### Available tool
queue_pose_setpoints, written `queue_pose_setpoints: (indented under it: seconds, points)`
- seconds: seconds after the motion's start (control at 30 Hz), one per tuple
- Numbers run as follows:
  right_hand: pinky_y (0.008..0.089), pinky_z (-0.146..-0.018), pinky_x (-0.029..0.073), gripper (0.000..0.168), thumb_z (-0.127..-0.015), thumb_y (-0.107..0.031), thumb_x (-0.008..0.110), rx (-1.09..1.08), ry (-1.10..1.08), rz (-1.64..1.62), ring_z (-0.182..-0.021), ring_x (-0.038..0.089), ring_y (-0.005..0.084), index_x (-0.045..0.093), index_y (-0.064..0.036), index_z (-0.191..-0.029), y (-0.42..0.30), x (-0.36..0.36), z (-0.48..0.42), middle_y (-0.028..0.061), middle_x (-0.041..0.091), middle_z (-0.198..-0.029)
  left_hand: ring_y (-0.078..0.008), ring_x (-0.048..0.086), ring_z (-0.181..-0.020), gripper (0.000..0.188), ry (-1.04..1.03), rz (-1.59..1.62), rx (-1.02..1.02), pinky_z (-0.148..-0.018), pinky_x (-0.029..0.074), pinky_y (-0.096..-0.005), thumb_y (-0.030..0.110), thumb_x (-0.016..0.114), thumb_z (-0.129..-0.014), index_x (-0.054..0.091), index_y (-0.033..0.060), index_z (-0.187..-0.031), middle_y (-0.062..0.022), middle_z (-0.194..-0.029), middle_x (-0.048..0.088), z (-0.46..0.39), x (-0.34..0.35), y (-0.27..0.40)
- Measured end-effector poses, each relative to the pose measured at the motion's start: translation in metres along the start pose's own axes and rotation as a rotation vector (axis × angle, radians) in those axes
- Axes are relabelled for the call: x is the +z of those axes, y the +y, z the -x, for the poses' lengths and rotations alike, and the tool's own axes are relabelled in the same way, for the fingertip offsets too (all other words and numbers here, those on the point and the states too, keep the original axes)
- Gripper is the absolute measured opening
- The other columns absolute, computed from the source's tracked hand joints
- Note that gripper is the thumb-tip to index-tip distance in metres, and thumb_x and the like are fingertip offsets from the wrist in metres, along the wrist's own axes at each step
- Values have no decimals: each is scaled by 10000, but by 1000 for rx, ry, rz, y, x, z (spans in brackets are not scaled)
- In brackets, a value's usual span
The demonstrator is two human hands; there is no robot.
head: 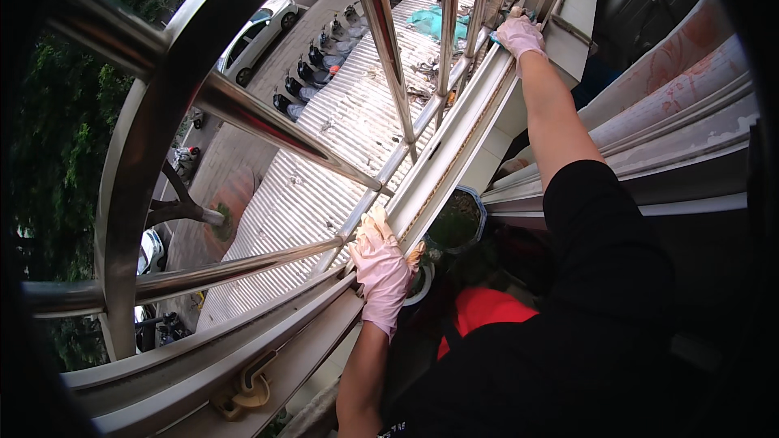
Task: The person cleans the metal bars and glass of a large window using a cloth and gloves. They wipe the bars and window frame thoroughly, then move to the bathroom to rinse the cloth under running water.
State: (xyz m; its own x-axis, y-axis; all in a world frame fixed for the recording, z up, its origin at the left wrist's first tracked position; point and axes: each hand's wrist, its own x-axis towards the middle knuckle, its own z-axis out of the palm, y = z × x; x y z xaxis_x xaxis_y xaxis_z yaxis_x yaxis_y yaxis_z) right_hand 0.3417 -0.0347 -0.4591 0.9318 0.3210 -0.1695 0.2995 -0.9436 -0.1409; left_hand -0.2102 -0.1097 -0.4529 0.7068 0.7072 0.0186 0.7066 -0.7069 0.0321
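Both of my hands wear thin rubber gloves, pink with yellowish fingers. My left hand (pixel 383 267) grips the lower rail of the window frame (pixel 420 194), fingers over the outer side and thumb on the inner side. At the far end of the sliding track, my right hand (pixel 521 35) presses a teal cloth (pixel 495 38) down by the side frame. Most of the cloth is hidden under the glove. A dark, dirty-looking line runs along the white track between my hands. Below my left hand, a window sash carries a tan latch (pixel 246 386).
Steel guard bars (pixel 292 128) stand just outside the window. Beyond them lies a corrugated roof (pixel 316 176) with debris, above parked scooters (pixel 304 82) and cars. Indoors, potted plants (pixel 456 222) sit below the rail, and patterned curtains (pixel 663 97) hang at the right.
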Motion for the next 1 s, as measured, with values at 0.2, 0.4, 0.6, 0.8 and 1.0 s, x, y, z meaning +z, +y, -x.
queue_pose_setpoints:
  seconds: [0.2,0.4,0.6,0.8,1.0]
  points:
    - [531,-1141,210,648,-900,-307,438,-29,-38,-38,-1377,353,324,214,-91,-1469,-27,6,99,123,413,-1454,-354,486,-1165,931,66,-16,17,-954,351,-475,504,624,-794,279,-75,-1436,-278,-1336,439,3,-6,2]
    - [537,-1134,223,866,-877,-587,475,-276,119,43,-1268,476,366,242,58,-1406,-33,14,218,238,484,-1347,-360,463,-1226,937,54,-24,18,-1020,335,-492,511,600,-849,186,-41,-1483,-258,-1404,404,8,-1,1]
    - [528,-1076,297,996,-817,-681,520,-393,-132,22,-1306,432,372,223,8,-1473,-44,12,330,187,408,-1443,-356,465,-1223,938,110,35,-7,-1010,354,-482,487,677,-796,252,-22,-1459,-234,-1382,430,6,-2,3]
    - [484,-675,492,557,-853,-260,503,-777,-41,119,-878,636,313,433,94,-1278,-55,78,411,187,647,-1038,-388,486,-1206,758,114,-16,-44,-1035,372,-423,454,622,-815,436,-43,-1356,-241,-1318,506,11,28,-8]
    - [482,-617,487,392,-824,-370,559,-1017,66,-318,-726,651,339,616,-48,-1040,-48,117,434,164,667,-847,-421,485,-1213,627,407,227,-19,-1048,373,-438,351,593,-862,482,-91,-1293,-297,-1287,518,44,12,6]
